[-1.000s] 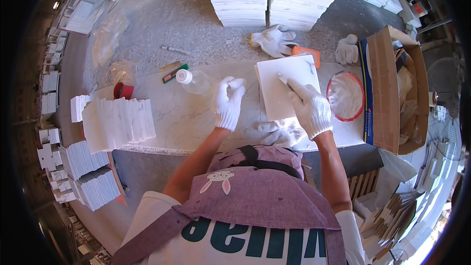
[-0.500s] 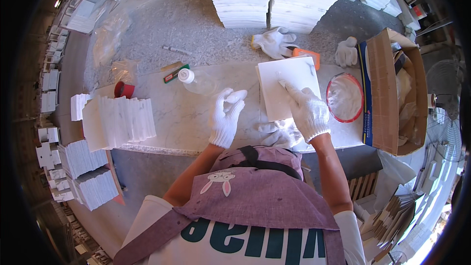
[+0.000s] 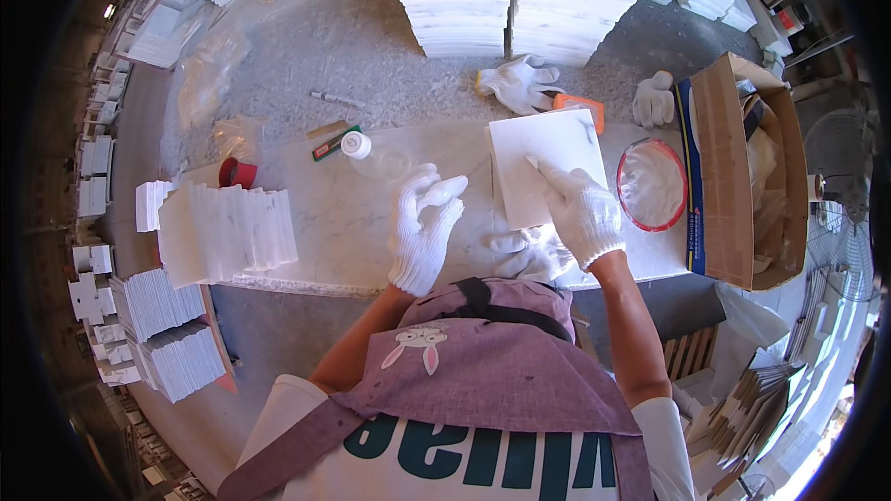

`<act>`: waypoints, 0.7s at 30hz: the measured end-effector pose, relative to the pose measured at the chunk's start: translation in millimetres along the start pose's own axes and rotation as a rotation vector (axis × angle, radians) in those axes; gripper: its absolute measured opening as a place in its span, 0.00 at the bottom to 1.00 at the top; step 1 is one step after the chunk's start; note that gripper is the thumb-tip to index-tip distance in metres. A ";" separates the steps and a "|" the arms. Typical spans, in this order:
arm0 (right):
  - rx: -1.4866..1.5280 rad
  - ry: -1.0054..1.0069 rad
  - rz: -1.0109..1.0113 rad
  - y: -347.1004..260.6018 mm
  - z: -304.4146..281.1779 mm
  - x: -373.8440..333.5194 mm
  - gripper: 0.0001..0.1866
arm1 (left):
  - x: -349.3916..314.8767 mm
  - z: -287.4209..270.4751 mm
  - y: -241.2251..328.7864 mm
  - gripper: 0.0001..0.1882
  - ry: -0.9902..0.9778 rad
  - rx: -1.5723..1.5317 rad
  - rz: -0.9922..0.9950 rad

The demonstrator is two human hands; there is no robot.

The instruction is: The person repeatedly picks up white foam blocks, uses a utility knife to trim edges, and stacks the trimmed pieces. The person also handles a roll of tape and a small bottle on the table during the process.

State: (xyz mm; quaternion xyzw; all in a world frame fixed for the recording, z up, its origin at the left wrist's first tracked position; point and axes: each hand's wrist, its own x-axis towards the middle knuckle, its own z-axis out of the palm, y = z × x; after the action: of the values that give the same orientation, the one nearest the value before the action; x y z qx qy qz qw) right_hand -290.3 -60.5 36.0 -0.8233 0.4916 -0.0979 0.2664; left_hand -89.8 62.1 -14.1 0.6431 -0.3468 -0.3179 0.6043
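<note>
Both my hands wear white knitted gloves. My right hand (image 3: 583,209) lies over a square white marble-look tile (image 3: 548,144), its index finger stretched out and touching the upper face. Another edge shows beneath the tile's left side. Left of it, my left hand (image 3: 422,227) hovers above the bench with fingers curled around a small smooth white piece (image 3: 447,190), whose kind I cannot make out. A clear bottle with a white cap (image 3: 356,145) is just beyond that hand. Another white glove (image 3: 534,255) lies under my right wrist, partly hidden.
Upright tiles (image 3: 227,232) and a red roll (image 3: 238,173) occupy the left of the bench (image 3: 325,213). A red-rimmed bowl of white material (image 3: 652,186) and an open cardboard box (image 3: 733,176) stand at right. Tall tile stacks (image 3: 445,0) rise behind a loose glove (image 3: 520,83).
My left hand has shifted slightly left, still curled. My right index finger has moved a little on the tile, and a small pale mark near its tip no longer shows.
</note>
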 end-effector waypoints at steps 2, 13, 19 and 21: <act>0.107 0.074 -0.013 7.1 5.0 5.0 0.21 | -0.3 3.9 11.6 0.26 -0.057 -0.091 -0.050; -0.170 -0.061 0.051 -5.8 -1.9 -8.1 0.19 | 5.8 5.5 31.1 0.24 -0.091 -0.190 -0.098; 0.103 0.107 0.006 -2.0 -3.4 7.7 0.19 | 8.9 7.5 29.0 0.24 -0.120 -0.199 -0.118; 0.033 0.130 -0.026 0.5 8.6 15.3 0.21 | 9.7 13.7 33.5 0.24 -0.139 -0.187 -0.121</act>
State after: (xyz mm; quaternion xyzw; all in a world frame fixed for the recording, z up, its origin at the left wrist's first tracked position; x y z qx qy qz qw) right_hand -279.4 -70.9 27.1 -0.8171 0.4953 -0.1630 0.2461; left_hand -97.9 45.5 18.4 0.5800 -0.3173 -0.4284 0.6159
